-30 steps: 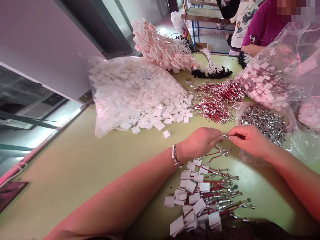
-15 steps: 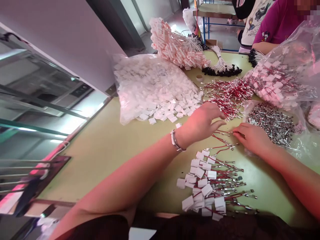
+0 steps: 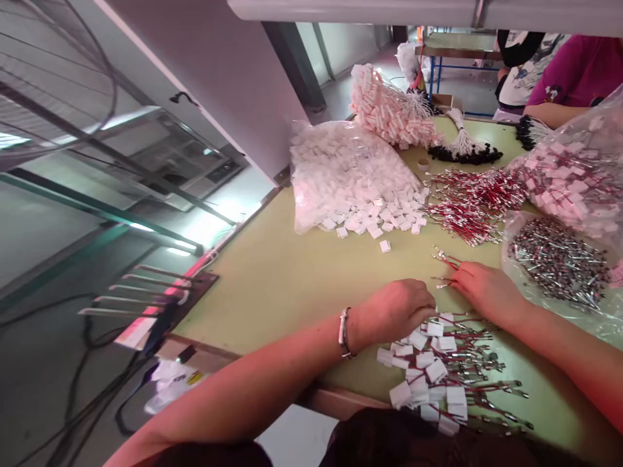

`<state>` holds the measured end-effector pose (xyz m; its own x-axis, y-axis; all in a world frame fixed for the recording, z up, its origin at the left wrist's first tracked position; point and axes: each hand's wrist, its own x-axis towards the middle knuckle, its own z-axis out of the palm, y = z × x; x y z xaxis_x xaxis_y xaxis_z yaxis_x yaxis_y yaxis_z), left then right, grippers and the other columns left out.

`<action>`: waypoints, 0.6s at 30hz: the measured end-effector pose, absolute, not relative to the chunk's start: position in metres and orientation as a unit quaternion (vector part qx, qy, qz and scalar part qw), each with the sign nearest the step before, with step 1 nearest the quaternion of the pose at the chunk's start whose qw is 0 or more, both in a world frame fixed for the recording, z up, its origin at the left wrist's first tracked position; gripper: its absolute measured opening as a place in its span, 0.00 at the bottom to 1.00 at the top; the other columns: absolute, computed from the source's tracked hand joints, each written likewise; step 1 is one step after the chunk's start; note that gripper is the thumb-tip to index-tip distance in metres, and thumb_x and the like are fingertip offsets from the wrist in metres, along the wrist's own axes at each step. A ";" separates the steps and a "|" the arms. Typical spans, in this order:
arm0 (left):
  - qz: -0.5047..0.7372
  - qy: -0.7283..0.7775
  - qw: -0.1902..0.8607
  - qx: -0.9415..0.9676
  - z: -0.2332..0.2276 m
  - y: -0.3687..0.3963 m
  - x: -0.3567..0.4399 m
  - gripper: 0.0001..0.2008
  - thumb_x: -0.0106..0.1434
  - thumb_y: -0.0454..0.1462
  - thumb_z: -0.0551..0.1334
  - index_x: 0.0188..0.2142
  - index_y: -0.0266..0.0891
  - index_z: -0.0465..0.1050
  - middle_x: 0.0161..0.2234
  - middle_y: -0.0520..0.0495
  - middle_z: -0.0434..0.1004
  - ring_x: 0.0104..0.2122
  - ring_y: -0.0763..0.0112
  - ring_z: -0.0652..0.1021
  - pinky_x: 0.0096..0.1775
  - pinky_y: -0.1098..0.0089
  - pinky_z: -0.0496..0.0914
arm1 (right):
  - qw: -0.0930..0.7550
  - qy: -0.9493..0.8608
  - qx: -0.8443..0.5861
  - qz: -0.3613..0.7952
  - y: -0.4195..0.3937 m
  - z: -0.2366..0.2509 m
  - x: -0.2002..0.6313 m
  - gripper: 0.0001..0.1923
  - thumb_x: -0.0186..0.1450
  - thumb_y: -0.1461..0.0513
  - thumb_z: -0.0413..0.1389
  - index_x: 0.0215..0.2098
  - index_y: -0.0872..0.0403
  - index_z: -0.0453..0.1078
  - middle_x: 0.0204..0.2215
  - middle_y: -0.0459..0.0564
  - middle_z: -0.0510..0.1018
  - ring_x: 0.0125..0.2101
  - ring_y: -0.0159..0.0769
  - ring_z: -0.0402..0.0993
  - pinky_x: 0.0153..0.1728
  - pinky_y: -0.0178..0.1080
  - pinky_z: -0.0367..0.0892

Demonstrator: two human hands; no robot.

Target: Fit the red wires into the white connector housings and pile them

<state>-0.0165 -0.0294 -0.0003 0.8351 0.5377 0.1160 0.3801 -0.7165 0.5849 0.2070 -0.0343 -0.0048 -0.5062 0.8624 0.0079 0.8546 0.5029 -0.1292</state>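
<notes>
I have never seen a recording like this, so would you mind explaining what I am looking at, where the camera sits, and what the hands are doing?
There is no machine here: a person works with bare hands, and the single camera is worn on the head, looking down at a green table. The left hand, with a bracelet at the wrist, rests on a near pile of white tags with red wires. The right hand touches a few loose red wires on the table; whether it grips one is hard to tell. Farther back lie a bag of white tags, a heap of red wires and a bag of metal terminals. Another person sits at the far corner.
</notes>
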 end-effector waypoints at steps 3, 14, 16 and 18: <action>0.150 0.319 0.291 0.889 0.001 -0.017 -0.024 0.12 0.66 0.39 0.55 0.34 0.37 0.76 0.30 0.46 0.76 0.31 0.70 0.74 0.35 0.70 0.69 | 0.037 -0.861 -0.502 0.069 -0.024 -0.003 0.208 0.12 0.68 0.62 0.50 0.33 0.55 0.74 0.31 0.51 0.75 0.31 0.37 0.71 0.30 0.39 0.62; 0.115 0.501 0.200 0.834 -0.008 0.046 -0.073 0.13 0.61 0.38 0.53 0.38 0.38 0.75 0.38 0.42 0.71 0.36 0.62 0.74 0.41 0.63 0.69 | 0.227 -0.682 -0.610 0.333 -0.034 0.021 0.210 0.08 0.61 0.60 0.54 0.27 0.52 0.72 0.22 0.44 0.75 0.21 0.29 0.64 0.24 0.36 0.59; 0.129 0.518 0.213 0.818 -0.008 0.043 -0.070 0.10 0.58 0.40 0.57 0.34 0.38 0.74 0.34 0.44 0.72 0.32 0.63 0.73 0.37 0.65 0.68 | 0.232 -0.657 -0.611 0.375 -0.035 0.021 0.211 0.08 0.60 0.60 0.54 0.25 0.53 0.71 0.21 0.45 0.75 0.20 0.28 0.63 0.22 0.36 0.58; 0.152 0.537 0.224 0.799 -0.007 0.039 -0.064 0.07 0.56 0.40 0.60 0.31 0.39 0.72 0.30 0.47 0.72 0.30 0.65 0.72 0.34 0.67 0.67 | 0.239 -0.651 -0.612 0.380 -0.035 0.019 0.211 0.08 0.60 0.61 0.54 0.24 0.53 0.70 0.20 0.44 0.74 0.20 0.28 0.62 0.22 0.35 0.57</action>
